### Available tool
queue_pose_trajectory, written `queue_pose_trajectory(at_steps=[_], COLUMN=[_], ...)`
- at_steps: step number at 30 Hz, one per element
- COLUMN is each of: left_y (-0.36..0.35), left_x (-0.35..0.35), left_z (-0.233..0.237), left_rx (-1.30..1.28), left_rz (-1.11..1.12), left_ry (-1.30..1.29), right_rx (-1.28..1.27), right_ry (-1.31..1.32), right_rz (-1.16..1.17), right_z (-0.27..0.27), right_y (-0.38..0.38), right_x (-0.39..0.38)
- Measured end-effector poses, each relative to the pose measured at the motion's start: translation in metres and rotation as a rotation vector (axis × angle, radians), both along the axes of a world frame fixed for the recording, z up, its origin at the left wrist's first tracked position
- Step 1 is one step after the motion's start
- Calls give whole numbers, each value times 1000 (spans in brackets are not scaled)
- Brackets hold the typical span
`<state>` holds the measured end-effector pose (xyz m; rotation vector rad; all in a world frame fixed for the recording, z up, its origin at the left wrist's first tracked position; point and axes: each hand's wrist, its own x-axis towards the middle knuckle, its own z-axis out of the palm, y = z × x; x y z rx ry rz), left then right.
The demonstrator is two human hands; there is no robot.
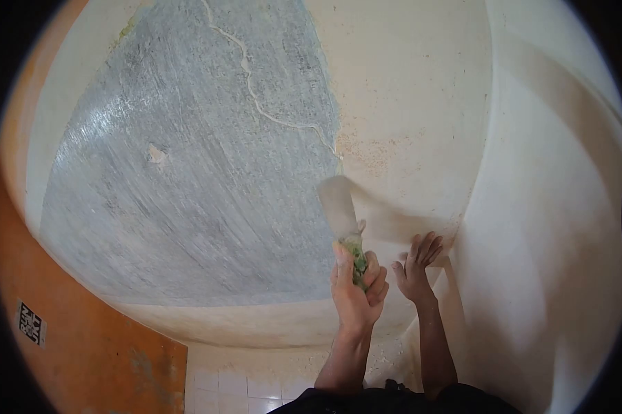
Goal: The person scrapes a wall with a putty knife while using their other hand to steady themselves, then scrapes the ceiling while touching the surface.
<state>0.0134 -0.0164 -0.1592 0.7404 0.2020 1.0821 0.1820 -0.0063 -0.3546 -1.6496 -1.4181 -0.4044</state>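
The left hand (356, 293) is closed around the green-patterned handle of a flat scraper (340, 210) with a broad, pale grey blade, its thumb along the left side and its fingers curled around the right. The scraper points upward and slightly left, and its blurred blade lies over the lower right edge of a large blue-grey patch (180, 214) on a cream wall (407, 83); whether the blade touches the surface cannot be told. Just right of it, the right hand (413, 272) is empty, fingers spread and raised, its back to the view, near the corner where the cream wall meets a pale side wall (525, 241). Above the blade, a thin, wavy white line (245, 65) runs down through the patch to its right edge, and small rusty-brown specks (373, 155) mark the cream surface beside that edge. Farther left in the patch is a small off-white spot (156, 153). At the far left stands an orange wall (97, 331) bearing a black-and-white lettered sticker (31, 324). Near the bottom, white square tiles (234, 383) show left of the person's black clothing (394, 401).
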Motion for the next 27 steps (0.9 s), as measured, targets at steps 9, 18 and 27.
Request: queue_pose_trajectory(at_steps=[9, 18, 27], left_y=[-5, -4, -8], left_x=[4, 4, -4], left_z=[8, 12, 2], left_rx=[-63, -32, -78], left_rz=[22, -8, -57], left_ry=[-12, -44, -68], right_rx=[-10, 22, 6], right_ry=[-20, -53, -40], right_rz=[7, -17, -9], right_z=[-8, -12, -11], right_y=[-2, 0, -3], right_x=[0, 5, 4])
